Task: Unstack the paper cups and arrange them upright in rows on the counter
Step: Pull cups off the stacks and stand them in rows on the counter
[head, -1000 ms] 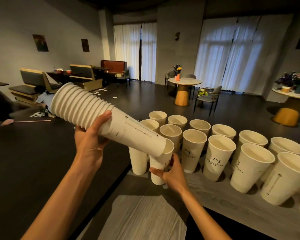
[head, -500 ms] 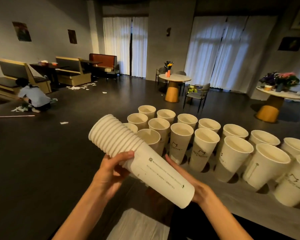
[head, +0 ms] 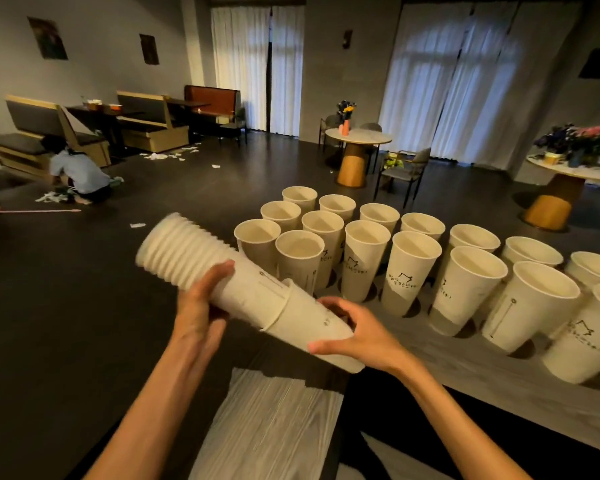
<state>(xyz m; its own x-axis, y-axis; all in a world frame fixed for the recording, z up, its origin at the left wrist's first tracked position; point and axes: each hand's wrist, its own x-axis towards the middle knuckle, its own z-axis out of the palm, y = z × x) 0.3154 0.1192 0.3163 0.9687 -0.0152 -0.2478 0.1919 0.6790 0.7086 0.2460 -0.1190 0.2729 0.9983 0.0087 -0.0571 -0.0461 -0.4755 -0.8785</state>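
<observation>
Meanwhile, upright cups (head: 409, 268) stood in rows on the counter (head: 499, 386) while your left hand (head: 201, 306) gripped the tilted stack (head: 222, 271) and your right hand's (head: 357, 332) curled fingers clasped its outermost cup (head: 312, 327), partly slid off.

White cups (head: 409, 268) carry black logos; the surface (head: 499, 382) is grey woodgrain, the floor (head: 66, 289) dark.
</observation>
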